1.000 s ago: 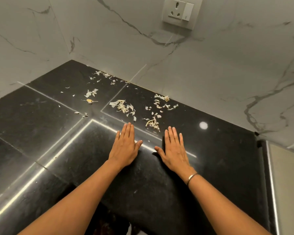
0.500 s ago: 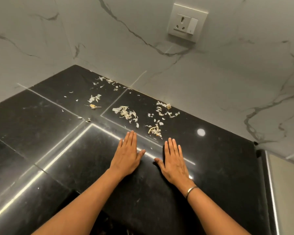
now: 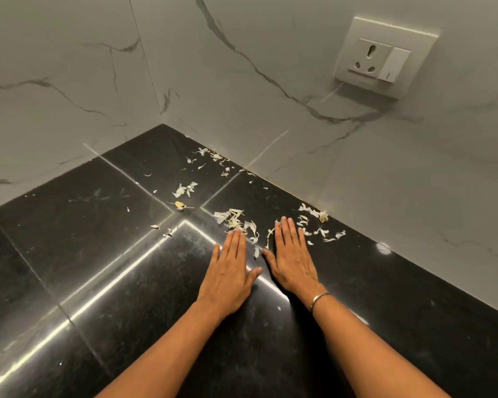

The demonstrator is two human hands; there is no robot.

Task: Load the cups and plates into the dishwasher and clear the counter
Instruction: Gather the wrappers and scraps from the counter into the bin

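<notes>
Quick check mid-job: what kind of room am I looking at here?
Most likely a home kitchen corner: a glossy black stone counter meets marble-look wall tiles, a socket with switch sits on the wall, and pale peel scraps lie scattered by the flat left hand and right hand.

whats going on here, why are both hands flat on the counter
A person lays both hands flat and open on the black counter, left hand beside right hand, fingertips at a scatter of pale papery scraps near the marble wall. Nothing is gripped. It looks like clearing the counter; no cups or plates are in view.
</notes>
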